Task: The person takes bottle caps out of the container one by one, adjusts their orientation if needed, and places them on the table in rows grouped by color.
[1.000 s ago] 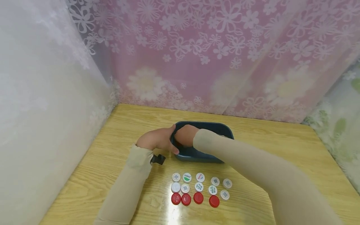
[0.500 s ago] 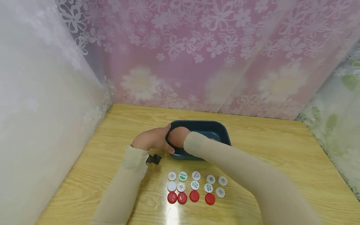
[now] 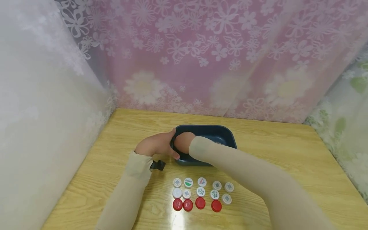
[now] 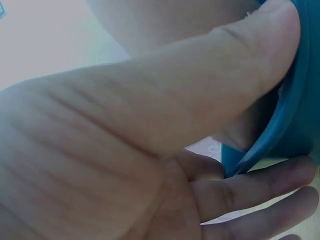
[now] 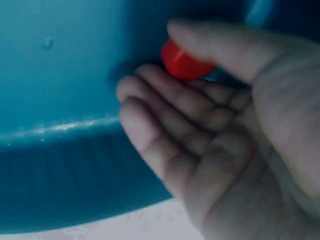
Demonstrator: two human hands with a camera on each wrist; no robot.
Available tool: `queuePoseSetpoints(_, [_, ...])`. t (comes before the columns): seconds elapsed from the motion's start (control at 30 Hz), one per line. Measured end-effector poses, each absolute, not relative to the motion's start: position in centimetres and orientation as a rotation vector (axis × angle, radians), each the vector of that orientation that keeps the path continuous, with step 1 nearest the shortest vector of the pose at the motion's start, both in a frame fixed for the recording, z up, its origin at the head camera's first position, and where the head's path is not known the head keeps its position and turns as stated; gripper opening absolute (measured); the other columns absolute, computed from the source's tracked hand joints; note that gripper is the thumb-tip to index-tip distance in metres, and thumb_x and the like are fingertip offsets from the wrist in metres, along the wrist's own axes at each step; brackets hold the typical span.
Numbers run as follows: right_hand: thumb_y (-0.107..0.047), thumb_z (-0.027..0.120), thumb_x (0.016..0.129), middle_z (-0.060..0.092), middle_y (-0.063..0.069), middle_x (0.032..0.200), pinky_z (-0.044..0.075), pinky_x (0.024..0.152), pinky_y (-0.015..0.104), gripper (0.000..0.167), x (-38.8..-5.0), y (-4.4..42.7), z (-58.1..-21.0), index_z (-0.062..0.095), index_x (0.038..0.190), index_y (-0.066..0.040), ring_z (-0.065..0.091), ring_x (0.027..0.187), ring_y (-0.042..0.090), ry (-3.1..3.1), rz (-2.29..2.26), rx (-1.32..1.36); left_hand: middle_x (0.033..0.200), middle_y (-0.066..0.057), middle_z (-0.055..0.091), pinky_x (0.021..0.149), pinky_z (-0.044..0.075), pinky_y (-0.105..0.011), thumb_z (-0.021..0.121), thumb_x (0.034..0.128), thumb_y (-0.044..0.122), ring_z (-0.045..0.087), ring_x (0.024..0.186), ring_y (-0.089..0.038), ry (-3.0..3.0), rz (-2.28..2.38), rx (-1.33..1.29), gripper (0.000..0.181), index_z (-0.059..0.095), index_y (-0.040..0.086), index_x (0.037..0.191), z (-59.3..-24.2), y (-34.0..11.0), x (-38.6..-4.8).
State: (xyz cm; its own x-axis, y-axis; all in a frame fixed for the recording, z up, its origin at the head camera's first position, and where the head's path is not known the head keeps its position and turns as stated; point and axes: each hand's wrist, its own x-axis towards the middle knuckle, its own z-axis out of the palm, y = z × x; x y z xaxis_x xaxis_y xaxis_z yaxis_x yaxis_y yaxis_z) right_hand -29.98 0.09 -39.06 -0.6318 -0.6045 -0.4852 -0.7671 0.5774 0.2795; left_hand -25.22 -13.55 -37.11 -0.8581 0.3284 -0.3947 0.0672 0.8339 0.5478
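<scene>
A dark blue plastic basin (image 3: 210, 127) sits on the table in the head view. My left hand (image 3: 157, 144) grips its left end, the thumb (image 4: 260, 47) lying over the rim and several fingers along the outside wall in the left wrist view. Inside the basin, at that same end, is my right hand (image 3: 184, 142). In the right wrist view, my right hand (image 5: 215, 125) pinches a red bottle cap (image 5: 182, 64) between thumb and fingers, low by the basin floor. From the head view this cap is hidden.
In front of the basin lie rows of caps: several white printed caps (image 3: 201, 191), with several red caps (image 3: 200, 203) nearest me. The wooden table (image 3: 267, 137) meets a pink floral curtain (image 3: 195, 80) behind. A pale curtain (image 3: 51, 105) hangs at left.
The head view has shifted a little, moving the whole scene slightly left. My right forearm has moved slightly, showing more of the basin's inside. Both hands stay at the basin's left end.
</scene>
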Motion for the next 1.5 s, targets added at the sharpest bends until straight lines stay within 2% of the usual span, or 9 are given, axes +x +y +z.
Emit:
queuePoseSetpoints(0.23, [-0.026, 0.063, 0.105, 0.071, 0.007, 0.130, 0.052, 0.106, 0.043, 0.037, -31.2, 1.6, -39.5, 0.067, 0.139, -0.012, 0.068, 0.119, 0.024, 2.473, 0.552, -1.152, 0.170, -0.006, 0.026, 0.120, 0.035, -0.049, 0.087, 0.0843, 0.041, 0.033, 0.153, -0.028, 2.531, 0.736, 0.324, 0.119, 0.006, 0.018, 0.168, -37.3, -13.0, -25.4])
queuePoseSetpoints(0.33, [-0.025, 0.066, 0.104, 0.076, 0.005, 0.117, 0.055, 0.100, 0.041, 0.027, -32.1, 2.4, -39.9, 0.074, 0.127, -0.014, 0.072, 0.109, 0.022, 2.530, 0.456, -1.262, 0.171, -0.005, 0.024, 0.120, 0.034, -0.050, 0.087, 0.0846, 0.041, 0.031, 0.154, -0.028, 2.520, 0.748, 0.300, 0.119, 0.006, 0.019, 0.168, -37.4, -13.1, -25.3])
queuePoseSetpoints(0.43, [-0.026, 0.072, 0.099, 0.075, 0.001, 0.098, 0.059, 0.086, 0.038, 0.017, -31.8, 3.5, -38.7, 0.075, 0.112, -0.016, 0.070, 0.089, 0.018, 2.582, 0.357, -1.400, 0.171, -0.005, 0.024, 0.120, 0.033, -0.051, 0.087, 0.0845, 0.040, 0.031, 0.154, -0.028, 2.503, 0.788, 0.279, 0.120, 0.004, 0.021, 0.168, -37.5, -13.6, -25.4])
queuePoseSetpoints(0.6, [-0.028, 0.074, 0.094, 0.061, -0.004, 0.085, 0.053, 0.063, 0.028, 0.015, -26.3, 7.8, -35.6, 0.070, 0.103, -0.016, 0.055, 0.070, 0.012, 2.742, 0.084, -1.727, 0.170, -0.006, 0.025, 0.119, 0.036, -0.051, 0.087, 0.0840, 0.043, 0.034, 0.152, -0.028, 2.516, 0.788, 0.254, 0.121, 0.003, 0.020, 0.168, -37.7, -14.0, -25.6])
queuePoseSetpoints(0.8, [-0.030, 0.073, 0.091, 0.057, -0.010, 0.085, 0.045, 0.063, 0.017, 0.024, -17.4, 16.8, -38.5, 0.065, 0.107, -0.015, 0.049, 0.070, 0.004, 2.756, -0.410, -2.109, 0.171, -0.006, 0.024, 0.118, 0.037, -0.052, 0.087, 0.0844, 0.041, 0.033, 0.152, -0.028, 2.509, 0.796, 0.244, 0.121, 0.002, 0.022, 0.168, -37.6, -13.6, -25.4])
queuePoseSetpoints(0.87, [-0.034, 0.074, 0.092, 0.058, -0.012, 0.087, 0.046, 0.066, 0.016, 0.026, -15.0, 19.3, -40.2, 0.063, 0.108, -0.017, 0.049, 0.072, 0.002, 2.727, -0.388, -2.046, 0.171, -0.005, 0.024, 0.116, 0.038, -0.052, 0.087, 0.0846, 0.041, 0.035, 0.152, -0.028, 2.498, 0.800, 0.236, 0.121, 0.001, 0.024, 0.168, -37.6, -13.6, -25.2])
queuePoseSetpoints(0.97, [-0.036, 0.074, 0.094, 0.056, -0.017, 0.089, 0.048, 0.069, 0.015, 0.024, -12.5, 21.9, -42.5, 0.060, 0.107, -0.022, 0.048, 0.075, -0.002, 2.670, -0.318, -1.779, 0.171, -0.005, 0.024, 0.115, 0.039, -0.053, 0.087, 0.0845, 0.041, 0.036, 0.151, -0.028, 2.497, 0.805, 0.225, 0.121, 0.001, 0.026, 0.168, -37.5, -13.8, -25.0])
queuePoseSetpoints(1.13, [-0.043, 0.066, 0.100, 0.049, -0.022, 0.087, 0.047, 0.067, 0.018, 0.018, -11.3, 23.2, -44.8, 0.057, 0.105, -0.028, 0.044, 0.074, -0.003, 2.579, -0.259, -1.394, 0.171, -0.007, 0.023, 0.115, 0.039, -0.054, 0.087, 0.0850, 0.041, 0.035, 0.152, -0.029, 2.498, 0.792, 0.225, 0.121, 0.000, 0.026, 0.168, -37.6, -14.2, -24.8])
queuePoseSetpoints(1.5, [-0.044, 0.063, 0.104, 0.037, -0.021, 0.076, 0.037, 0.059, 0.016, 0.020, -11.5, 23.7, -45.5, 0.055, 0.092, -0.030, 0.038, 0.065, -0.003, 2.696, -0.359, -1.353, 0.170, -0.007, 0.025, 0.114, 0.040, -0.055, 0.085, 0.0857, 0.045, 0.043, 0.147, -0.030, 2.504, 0.739, 0.237, 0.121, -0.002, 0.029, 0.168, -37.6, -14.0, -25.0])
